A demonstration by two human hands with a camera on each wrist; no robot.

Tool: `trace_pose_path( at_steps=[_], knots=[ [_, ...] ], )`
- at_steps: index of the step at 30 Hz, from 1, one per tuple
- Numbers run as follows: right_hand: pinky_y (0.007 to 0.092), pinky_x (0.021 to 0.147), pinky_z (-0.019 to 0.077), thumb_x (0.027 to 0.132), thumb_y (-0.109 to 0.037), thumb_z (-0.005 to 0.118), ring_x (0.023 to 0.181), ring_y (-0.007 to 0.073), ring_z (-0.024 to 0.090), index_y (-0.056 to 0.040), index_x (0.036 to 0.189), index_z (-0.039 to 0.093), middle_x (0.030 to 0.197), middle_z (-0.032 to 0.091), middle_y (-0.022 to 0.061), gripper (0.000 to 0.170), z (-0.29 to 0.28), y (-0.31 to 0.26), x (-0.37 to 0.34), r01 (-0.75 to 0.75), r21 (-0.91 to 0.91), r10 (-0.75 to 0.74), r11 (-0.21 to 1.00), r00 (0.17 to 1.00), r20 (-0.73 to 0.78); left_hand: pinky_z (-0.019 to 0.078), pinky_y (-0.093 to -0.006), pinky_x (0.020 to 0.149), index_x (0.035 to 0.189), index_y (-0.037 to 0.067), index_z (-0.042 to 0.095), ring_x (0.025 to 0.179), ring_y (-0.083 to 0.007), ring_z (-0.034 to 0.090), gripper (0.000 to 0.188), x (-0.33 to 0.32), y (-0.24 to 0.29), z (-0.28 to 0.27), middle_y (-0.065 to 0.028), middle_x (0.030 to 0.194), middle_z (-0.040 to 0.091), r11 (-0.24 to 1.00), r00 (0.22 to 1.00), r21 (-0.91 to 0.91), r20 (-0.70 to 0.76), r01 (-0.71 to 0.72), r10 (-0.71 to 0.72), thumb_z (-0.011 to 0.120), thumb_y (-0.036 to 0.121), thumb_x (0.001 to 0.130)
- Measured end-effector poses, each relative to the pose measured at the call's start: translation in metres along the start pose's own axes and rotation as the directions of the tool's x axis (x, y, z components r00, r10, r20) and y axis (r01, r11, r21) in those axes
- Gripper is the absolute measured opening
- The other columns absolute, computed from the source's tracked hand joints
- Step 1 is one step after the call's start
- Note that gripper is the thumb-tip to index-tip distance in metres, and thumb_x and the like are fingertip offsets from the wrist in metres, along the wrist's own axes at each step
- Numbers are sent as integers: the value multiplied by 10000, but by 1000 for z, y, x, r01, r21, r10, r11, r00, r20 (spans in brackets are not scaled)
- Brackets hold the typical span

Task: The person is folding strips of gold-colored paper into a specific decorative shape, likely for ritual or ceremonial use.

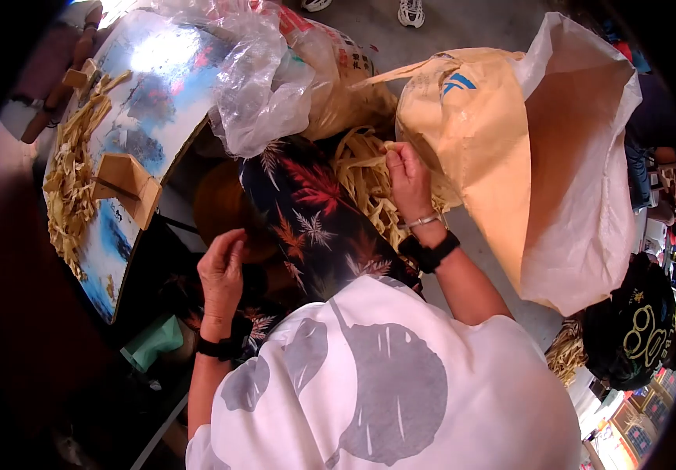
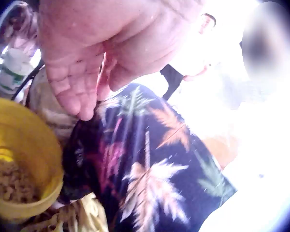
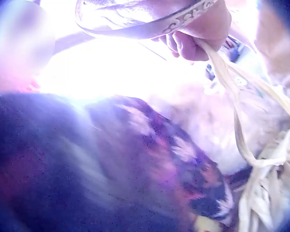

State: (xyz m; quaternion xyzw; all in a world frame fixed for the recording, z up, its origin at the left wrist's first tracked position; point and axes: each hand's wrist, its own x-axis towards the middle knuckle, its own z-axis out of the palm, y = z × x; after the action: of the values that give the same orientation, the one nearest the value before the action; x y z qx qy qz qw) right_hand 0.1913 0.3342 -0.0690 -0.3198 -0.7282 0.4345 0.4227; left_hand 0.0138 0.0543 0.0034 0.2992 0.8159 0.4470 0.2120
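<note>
My right hand (image 1: 411,182) pinches pale dried strips at the edge of a strip pile (image 1: 365,176) beside my leg. In the right wrist view, long strips (image 3: 237,111) hang from the curled fingers of that hand (image 3: 198,34). My left hand (image 1: 222,270) hovers over my lap, holding nothing, its fingers loosely bent. The left wrist view has this hand (image 2: 111,48) above the leaf-patterned fabric (image 2: 154,183), near a yellow bucket (image 2: 26,116) with small brown pieces inside.
A painted board (image 1: 154,117) at the left carries more strips (image 1: 72,180) and a wooden block (image 1: 126,188). Clear plastic (image 1: 259,94) lies at the top. A large open sack (image 1: 471,133) stands at the right, beyond it a black bag (image 1: 631,329).
</note>
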Motion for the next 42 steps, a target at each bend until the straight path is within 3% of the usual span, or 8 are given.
trace_pose_path(
  at_steps=[5,12,14,23,27,31,34,42],
  knots=[
    [320,657,479,986,-184,550,691,224,630,-52,958,618,809,663,91,151,-17,-136,-6,-202,89,182,975,963,197,512,-241,757,1084,-45,650,789,-121,629,285,13,92,-13,-65,912,677,968,986,-247,149,-38,77,508,198,1032],
    [367,734,530,904,-148,616,763,290,661,-14,953,609,882,636,128,142,9,-240,-24,414,558,-611,719,758,227,503,-316,908,1169,-58,615,986,-196,659,733,9,138,-10,-150,1090,684,673,743,-512,664,534,-85,327,597,1008],
    [401,803,512,857,-165,635,764,307,647,2,903,572,867,613,139,185,27,-257,-33,338,721,-649,604,734,200,505,-332,914,1225,-48,582,983,-215,664,636,2,162,-7,-149,1118,666,380,598,-529,797,759,-86,425,529,1008],
    [320,513,431,770,-93,659,578,186,538,-49,771,569,658,462,20,101,-20,-267,-36,618,571,-806,540,576,139,365,-188,480,1154,-75,620,545,-51,448,303,23,184,20,-114,983,663,656,752,-555,658,512,-30,476,1,898],
    [397,963,446,772,-236,780,1132,318,557,-68,1273,517,1185,587,158,591,-60,-163,-30,236,90,-245,968,964,101,386,-192,528,1092,-94,640,556,-48,440,331,18,204,17,-133,919,669,687,805,-623,587,375,93,411,-28,862],
    [404,1037,415,762,-279,773,1220,385,507,-106,1422,419,1336,535,192,769,-68,-11,-74,-114,-290,239,950,863,444,295,-189,474,1086,-69,635,526,-24,360,294,20,217,11,-130,889,664,729,803,-673,499,123,325,434,67,920],
    [432,1014,435,772,-282,766,1212,382,515,-124,1413,435,1318,543,193,739,-53,75,-122,69,-383,118,921,888,444,292,-184,479,1094,-76,630,533,-19,364,305,13,240,13,-124,857,654,783,862,-620,422,48,281,436,87,925],
    [522,809,518,902,-215,575,985,415,638,-58,1155,572,1053,653,238,298,-41,76,-133,-94,-754,512,650,788,343,317,-182,512,1192,-89,573,592,-19,365,321,43,229,50,-149,1045,616,674,869,-699,464,240,171,465,123,976]
  ],
)
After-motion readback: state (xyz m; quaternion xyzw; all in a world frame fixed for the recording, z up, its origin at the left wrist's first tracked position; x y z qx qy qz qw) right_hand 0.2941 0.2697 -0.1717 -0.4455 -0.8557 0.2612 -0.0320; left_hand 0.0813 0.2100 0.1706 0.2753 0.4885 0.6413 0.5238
